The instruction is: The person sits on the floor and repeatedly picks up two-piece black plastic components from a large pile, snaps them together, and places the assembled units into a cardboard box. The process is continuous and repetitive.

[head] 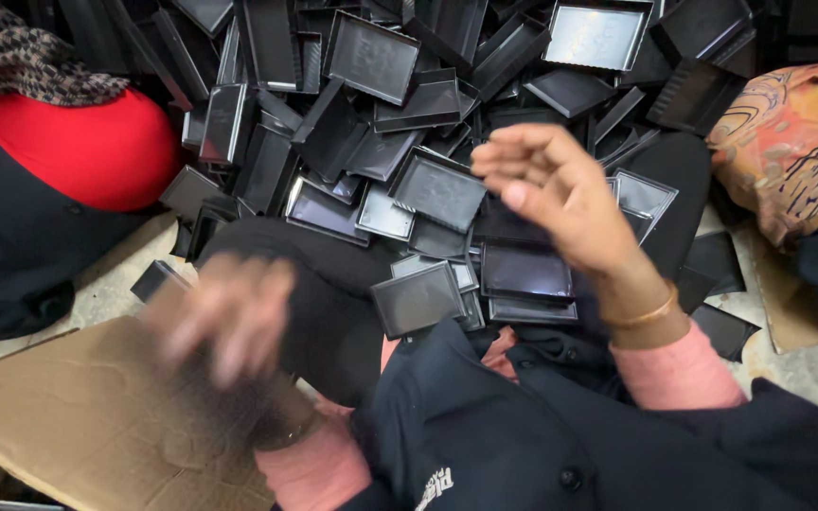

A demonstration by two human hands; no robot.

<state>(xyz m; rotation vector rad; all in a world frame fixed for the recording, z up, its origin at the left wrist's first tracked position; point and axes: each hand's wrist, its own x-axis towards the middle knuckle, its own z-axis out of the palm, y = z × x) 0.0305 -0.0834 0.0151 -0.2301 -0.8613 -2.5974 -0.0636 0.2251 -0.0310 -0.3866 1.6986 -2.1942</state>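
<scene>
Concrete floor [807,374] buried in black plastic trays [437,189]. Right hand [546,189] hovers above them, fingers loosely curled, empty; left hand [229,317] is blurred over cardboard [78,416], grip unclear.

R hand [560,194] empty over black trays [437,189], blurred L hand [229,317] above cardboard [78,416]

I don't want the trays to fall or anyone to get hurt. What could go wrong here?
1. The pile of black trays is loose and tilted every way, so pulling one out might send others sliding onto the lap.
2. The left hand is blurred over the cardboard, so it may bump the trays resting on the lap.
3. The right hand hangs empty above thin tray edges, which might scrape fingers.
</scene>
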